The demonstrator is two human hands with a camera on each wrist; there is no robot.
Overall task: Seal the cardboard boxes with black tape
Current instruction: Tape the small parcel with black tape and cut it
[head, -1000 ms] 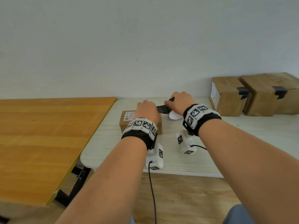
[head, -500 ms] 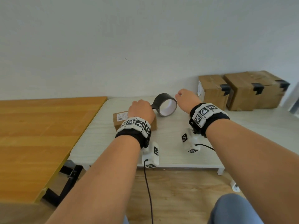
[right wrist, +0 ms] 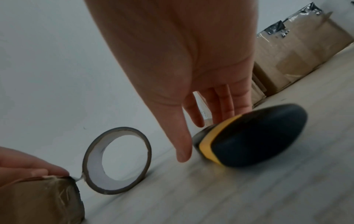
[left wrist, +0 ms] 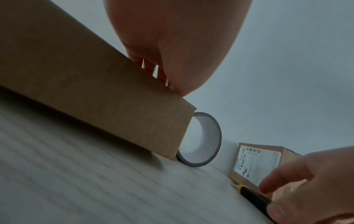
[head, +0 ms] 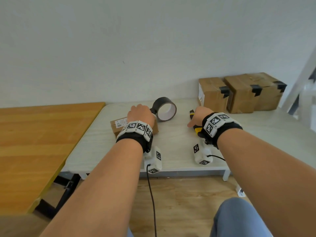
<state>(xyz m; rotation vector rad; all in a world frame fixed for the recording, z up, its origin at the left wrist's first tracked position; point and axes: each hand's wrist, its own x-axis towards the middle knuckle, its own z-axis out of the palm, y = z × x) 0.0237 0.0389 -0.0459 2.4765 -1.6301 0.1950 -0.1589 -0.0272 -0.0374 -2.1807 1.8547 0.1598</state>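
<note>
- A pale wood-grain desk (head: 171,147) stands against a plain wall, with an orange wooden desk (head: 34,142) to its left.
- Three sealed brown cardboard boxes (head: 239,93), each with strips of black tape at the top edge, sit side by side at the far right of the pale desk, against the wall.
- A small flat cardboard box (head: 118,124) with a white label lies near the left side of the pale desk, well apart from the sealed ones.
- The left hand (head: 141,113) rests on top of this small box; its grip is pressed together, fingertips holding the free end of the tape down at the box's right end.
- A roll of black tape (head: 165,108) stands on its edge on the desk, just beside the right end of the small box, joined to it by a short strip.
- A black and yellow utility knife (right wrist: 249,136) lies on the desk right of the roll.
- The right hand (head: 199,116) hovers over the knife with its grip spread, fingers straight and pointing down; whether they touch the knife cannot be told.
</note>
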